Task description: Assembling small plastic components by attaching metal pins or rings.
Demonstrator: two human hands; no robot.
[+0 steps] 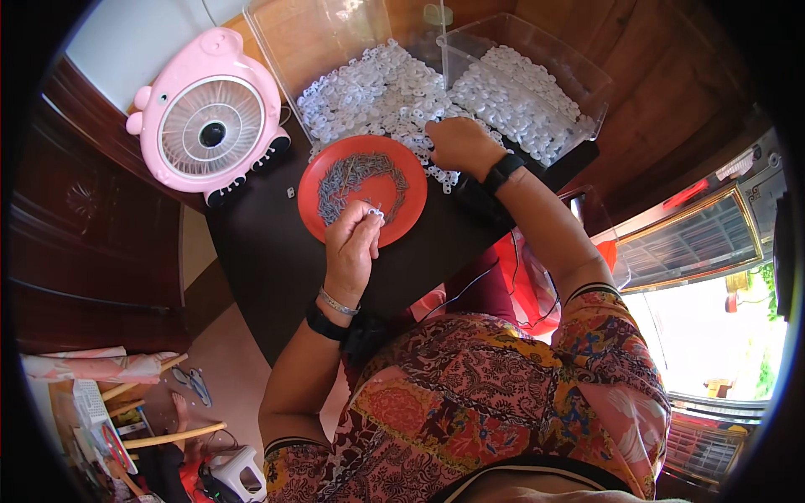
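**Left hand pinches a small white piece over the red plate; right hand rests on the white heap**

The left hand (pixel 352 243) hovers over the near rim of the round red plastic plate (pixel 402 210), its fingers (pixel 366 220) drawn narrow, thumb and forefinger pinched on a small white plastic ring piece (pixel 376 215). The piece is tiny and shows only as a pale spot at the fingertips; its exact shape cannot be told. On the wrist sit a thin silver bracelet (pixel 337 303) and a black band (pixel 325 324).

The right hand (pixel 459 144) lies farther out, knuckles up, its fingers curled down into the loose heap of small white plastic rings (pixel 369 92) spilled on the dark worktop (pixel 268 251); whether they grip any ring cannot be told, as the fingertips are hidden under the hand. A black wrist band (pixel 502 173) sits on that arm.

The red plate lies flat on the worktop, just beside the heap, and carries a curved pile of small grey metal clips (pixel 352 178) across its far half. Behind the heap stand two clear plastic bins, the left bin (pixel 285 33) tipped open toward the person and the right bin (pixel 579 84) holding more white rings. A pink pig-shaped desk fan (pixel 210 126) stands at the worktop's left corner.
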